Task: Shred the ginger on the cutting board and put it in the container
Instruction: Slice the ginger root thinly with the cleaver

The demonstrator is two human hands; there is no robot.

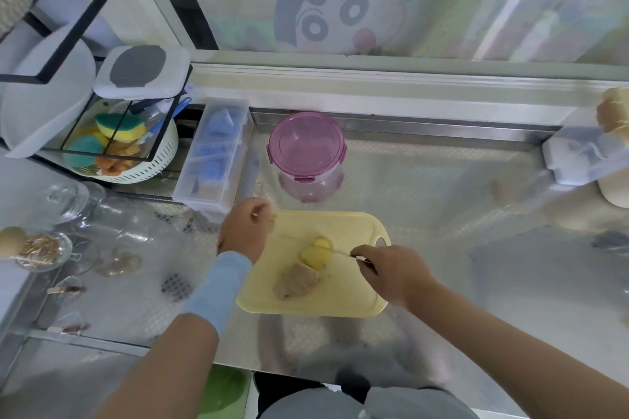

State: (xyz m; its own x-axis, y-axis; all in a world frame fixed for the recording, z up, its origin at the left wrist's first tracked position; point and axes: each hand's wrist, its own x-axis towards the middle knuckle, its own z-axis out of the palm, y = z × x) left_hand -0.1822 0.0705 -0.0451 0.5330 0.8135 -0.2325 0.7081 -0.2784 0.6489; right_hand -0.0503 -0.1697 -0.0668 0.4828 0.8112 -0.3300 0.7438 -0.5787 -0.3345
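A yellow cutting board [343,299] lies on the steel counter. On it rests a piece of ginger [301,281], brown-skinned at the near end and peeled yellow at the far end, with a small yellow cut piece [322,242] just beyond it. My right hand [388,270] grips a knife [343,253], its thin blade pointing left at the peeled end. My left hand [245,226] hovers at the board's far left corner, fingers curled and pinching a small yellow bit. A pink container [306,155] with its lid on stands behind the board.
A clear box with blue items [218,153] stands left of the pink container. A white colander with sponges [129,150] sits under a wire rack at far left. Glassware [78,201] and small dishes crowd the left counter. A white appliance [585,153] sits at far right.
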